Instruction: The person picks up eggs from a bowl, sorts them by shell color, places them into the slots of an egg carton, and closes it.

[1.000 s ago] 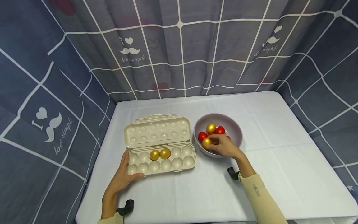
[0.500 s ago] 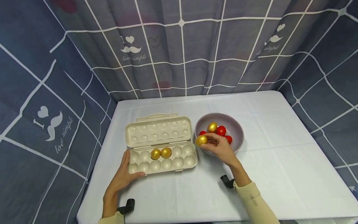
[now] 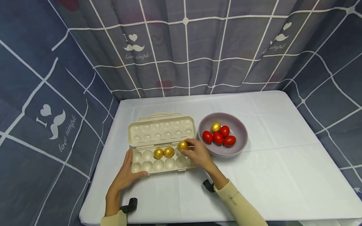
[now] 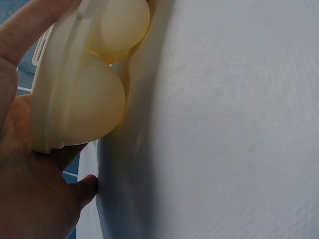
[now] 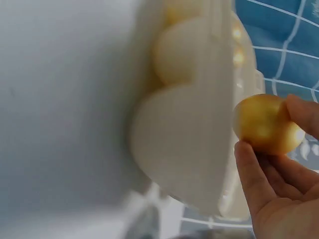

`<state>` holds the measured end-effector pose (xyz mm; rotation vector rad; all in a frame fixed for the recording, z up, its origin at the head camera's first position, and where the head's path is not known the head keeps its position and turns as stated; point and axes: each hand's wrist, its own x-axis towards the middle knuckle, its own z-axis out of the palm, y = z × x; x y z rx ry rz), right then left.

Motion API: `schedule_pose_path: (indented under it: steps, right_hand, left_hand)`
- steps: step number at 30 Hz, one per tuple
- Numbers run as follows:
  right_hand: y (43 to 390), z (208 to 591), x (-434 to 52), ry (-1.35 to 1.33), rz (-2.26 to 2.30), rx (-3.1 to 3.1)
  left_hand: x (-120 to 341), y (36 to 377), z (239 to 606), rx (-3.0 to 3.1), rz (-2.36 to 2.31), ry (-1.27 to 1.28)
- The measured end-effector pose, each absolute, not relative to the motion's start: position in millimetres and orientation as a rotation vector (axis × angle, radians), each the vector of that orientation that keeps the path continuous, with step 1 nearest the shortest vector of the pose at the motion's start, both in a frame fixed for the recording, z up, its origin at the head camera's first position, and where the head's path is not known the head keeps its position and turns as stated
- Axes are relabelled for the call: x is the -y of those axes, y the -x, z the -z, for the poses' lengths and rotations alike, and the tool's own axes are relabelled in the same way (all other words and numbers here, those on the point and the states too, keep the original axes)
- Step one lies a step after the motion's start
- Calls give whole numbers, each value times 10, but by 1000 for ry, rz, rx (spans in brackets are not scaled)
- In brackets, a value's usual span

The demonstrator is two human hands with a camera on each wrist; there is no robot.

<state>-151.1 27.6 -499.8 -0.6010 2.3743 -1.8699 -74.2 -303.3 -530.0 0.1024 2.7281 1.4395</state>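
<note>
We see the left hand gripping the corner of the cream plastic egg carton, thumb along its front edge and fingers at its left end, apparently to steady it; its dimpled lid lies folded back, which leaves the cups open from above. We see the right hand pinching a shiny gold egg by thumb and fingertips, perhaps to leave its underside free; it is over the back row, just right of two seated gold eggs; whether it touches its cup we cannot tell; the round mauve bowl sits just beside the carton, within easy reach, with four glossy red eggs and one gold.
</note>
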Motion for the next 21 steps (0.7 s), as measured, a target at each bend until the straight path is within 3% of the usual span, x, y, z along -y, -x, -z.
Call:
schedule_pose_path:
  steps: [10,21]
  right_hand:
    - [1523,5159,-101,760,1366,-2866]
    - [1516,5207,1,801,1122,-3015]
  left_hand:
    - [3051,786,5331,-2724,-1472,-112]
    - [3041,747,5316,-2715,-1458,-93]
